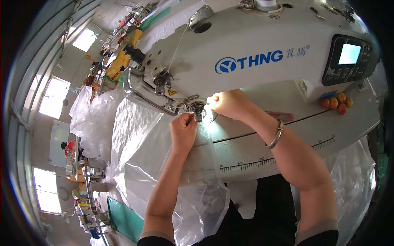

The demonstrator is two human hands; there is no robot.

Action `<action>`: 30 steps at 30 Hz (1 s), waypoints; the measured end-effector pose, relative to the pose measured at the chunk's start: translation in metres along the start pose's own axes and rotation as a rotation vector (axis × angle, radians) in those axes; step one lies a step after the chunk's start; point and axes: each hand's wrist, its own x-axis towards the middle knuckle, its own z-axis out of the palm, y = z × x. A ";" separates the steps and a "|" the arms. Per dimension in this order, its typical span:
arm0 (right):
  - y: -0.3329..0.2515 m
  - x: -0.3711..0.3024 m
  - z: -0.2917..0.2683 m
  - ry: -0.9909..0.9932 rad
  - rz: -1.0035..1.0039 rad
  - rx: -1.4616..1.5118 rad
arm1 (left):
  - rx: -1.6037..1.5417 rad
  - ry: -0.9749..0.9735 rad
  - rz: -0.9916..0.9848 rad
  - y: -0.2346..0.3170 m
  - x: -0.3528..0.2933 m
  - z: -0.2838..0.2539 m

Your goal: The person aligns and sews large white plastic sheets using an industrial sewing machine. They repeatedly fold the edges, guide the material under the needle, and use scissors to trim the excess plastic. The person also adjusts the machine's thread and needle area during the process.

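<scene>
A white industrial sewing machine (262,45) stands over its pale table, its head and needle area at the left end. At the left of the needle area, my left hand (183,129) is closed, thumb and fingertips pinched beside a small round metal part (197,110). My right hand (230,103) reaches in under the machine arm from the right, fingers curled together in the bright lamp light. Whatever either hand pinches is too small or hidden to make out. White thread (177,51) runs down the machine's head. Clear plastic sheeting (143,172) lies beneath my left forearm.
A red-handled tool (283,116) lies behind my right forearm. Several orange-red fruits (342,108) sit by the machine's base, below a lit control panel (349,55). A measuring scale (262,160) marks the table's front. More plastic (98,119) is heaped at left; another person (69,148) is far off.
</scene>
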 end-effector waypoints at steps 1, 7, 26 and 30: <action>-0.001 -0.001 0.000 -0.007 0.032 -0.001 | 0.006 0.007 0.003 -0.003 0.001 0.000; -0.002 -0.001 0.001 0.050 -0.020 -0.075 | 0.065 0.003 -0.004 -0.003 0.004 0.001; -0.012 0.001 -0.007 -0.108 0.106 -0.114 | -0.030 0.029 0.100 0.002 0.002 0.005; -0.014 0.002 -0.009 -0.148 0.147 -0.163 | -0.042 0.028 0.107 -0.001 0.003 0.007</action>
